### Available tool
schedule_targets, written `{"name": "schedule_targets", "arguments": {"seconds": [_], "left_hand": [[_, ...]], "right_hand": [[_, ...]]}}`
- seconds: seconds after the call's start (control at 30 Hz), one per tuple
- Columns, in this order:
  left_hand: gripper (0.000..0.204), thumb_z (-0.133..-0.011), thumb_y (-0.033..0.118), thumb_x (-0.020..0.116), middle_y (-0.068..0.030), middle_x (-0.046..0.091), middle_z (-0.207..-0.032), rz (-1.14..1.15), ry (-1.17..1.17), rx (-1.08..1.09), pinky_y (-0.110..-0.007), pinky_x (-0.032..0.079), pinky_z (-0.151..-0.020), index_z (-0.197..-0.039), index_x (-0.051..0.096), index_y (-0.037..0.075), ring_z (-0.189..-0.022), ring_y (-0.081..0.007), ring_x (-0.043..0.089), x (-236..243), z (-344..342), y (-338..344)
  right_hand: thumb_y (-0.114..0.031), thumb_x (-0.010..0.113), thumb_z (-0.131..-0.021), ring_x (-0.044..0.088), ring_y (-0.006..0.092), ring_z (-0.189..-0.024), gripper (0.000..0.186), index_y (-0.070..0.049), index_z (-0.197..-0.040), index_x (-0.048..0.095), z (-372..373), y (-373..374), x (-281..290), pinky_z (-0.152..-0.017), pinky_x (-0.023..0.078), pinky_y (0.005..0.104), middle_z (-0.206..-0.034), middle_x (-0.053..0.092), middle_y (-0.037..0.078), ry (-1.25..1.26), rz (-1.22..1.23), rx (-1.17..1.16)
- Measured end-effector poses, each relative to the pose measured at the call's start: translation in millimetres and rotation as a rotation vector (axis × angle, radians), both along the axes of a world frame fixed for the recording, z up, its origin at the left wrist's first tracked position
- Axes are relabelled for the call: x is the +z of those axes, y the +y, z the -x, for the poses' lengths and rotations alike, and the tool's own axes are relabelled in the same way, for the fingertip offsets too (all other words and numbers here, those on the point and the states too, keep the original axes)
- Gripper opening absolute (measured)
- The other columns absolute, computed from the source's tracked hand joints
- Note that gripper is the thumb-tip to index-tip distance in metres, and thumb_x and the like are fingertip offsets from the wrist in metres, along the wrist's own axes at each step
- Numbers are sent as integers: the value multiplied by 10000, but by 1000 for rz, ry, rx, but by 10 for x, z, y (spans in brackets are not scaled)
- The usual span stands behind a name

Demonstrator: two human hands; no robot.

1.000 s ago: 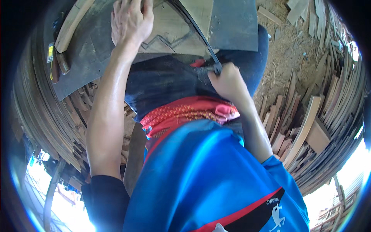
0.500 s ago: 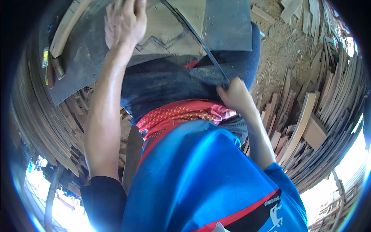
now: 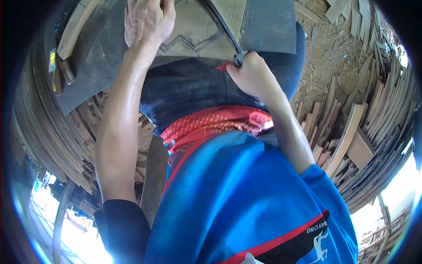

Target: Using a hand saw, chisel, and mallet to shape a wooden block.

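Observation:
My left hand (image 3: 149,21) lies flat, palm down, on a pale wooden board (image 3: 189,33) at the top of the head view. Its fingers are stretched out, their tips cut off by the picture's edge. A dark zigzag line runs across the board to the right of that hand. Over the board's right part slants a long, slim, dark saw-like tool (image 3: 225,30), whose far end is out of view. My right hand (image 3: 249,72) is closed round the tool's near end, just above my dark-trousered lap. Whether the tool touches the board I cannot tell.
A grey sheet surface (image 3: 270,28) lies under the board. At its left are a curved wooden piece (image 3: 77,28), a yellow-labelled tool (image 3: 52,61) and a short cylindrical handle (image 3: 67,72). Stacked wood strips (image 3: 369,127) stand at the right, beside shavings on the ground (image 3: 323,55).
My right hand has moved up and forward, away from my lap toward the board, pushing the tool with it. The left hand stays on the board; the whole view has shifted slightly.

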State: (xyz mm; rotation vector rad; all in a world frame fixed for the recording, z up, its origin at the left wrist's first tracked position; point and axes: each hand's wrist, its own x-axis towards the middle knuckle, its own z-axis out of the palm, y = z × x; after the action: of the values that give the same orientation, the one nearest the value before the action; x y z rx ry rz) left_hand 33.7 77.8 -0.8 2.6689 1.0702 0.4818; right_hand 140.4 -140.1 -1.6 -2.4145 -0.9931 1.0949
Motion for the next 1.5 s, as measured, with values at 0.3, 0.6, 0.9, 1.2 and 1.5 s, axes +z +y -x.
{"name": "schedule_targets", "arguments": {"seconds": [0.3,0.6,0.9,1.2,1.5], "left_hand": [[193,-1027,220,521,-132,605,-1090,-32,-15,48,-468,441,-949,-1020,617,53,-1081,-349,545,43,-94,-31],[231,-1033,250,510,-129,589,-1086,38,-23,-6,-456,441,-982,-1016,619,47,-1086,-329,542,60,-130,-199],[224,-1040,250,498,-126,590,-1059,20,-14,27,-461,442,-942,-1007,599,54,-1059,-339,541,42,-136,-172],[214,-1038,244,510,-131,593,-1054,-46,14,77,-475,439,-945,-1002,596,51,-1070,-339,541,40,-98,-125],[228,-1043,261,501,-125,597,-1073,-43,25,65,-468,442,-953,-1014,589,53,-1073,-342,543,87,-119,-117]], "right_hand": [[-308,681,-858,666,498,-939,418,109,-883,674,-159,-257,-36,-842,566,525,-880,674,344,47,96,9],[-278,703,-833,666,518,-893,427,146,-813,653,-14,-478,4,-801,562,535,-848,660,362,111,190,-26],[-278,693,-836,661,509,-945,418,136,-798,647,-34,-873,-36,-827,558,530,-855,652,373,2,97,-46],[-268,693,-844,665,507,-964,410,137,-789,659,-114,-700,-48,-871,547,527,-889,649,391,26,111,4],[-320,703,-839,666,502,-960,504,176,-897,633,-286,-360,-95,-814,568,514,-906,655,380,3,124,1]]}}
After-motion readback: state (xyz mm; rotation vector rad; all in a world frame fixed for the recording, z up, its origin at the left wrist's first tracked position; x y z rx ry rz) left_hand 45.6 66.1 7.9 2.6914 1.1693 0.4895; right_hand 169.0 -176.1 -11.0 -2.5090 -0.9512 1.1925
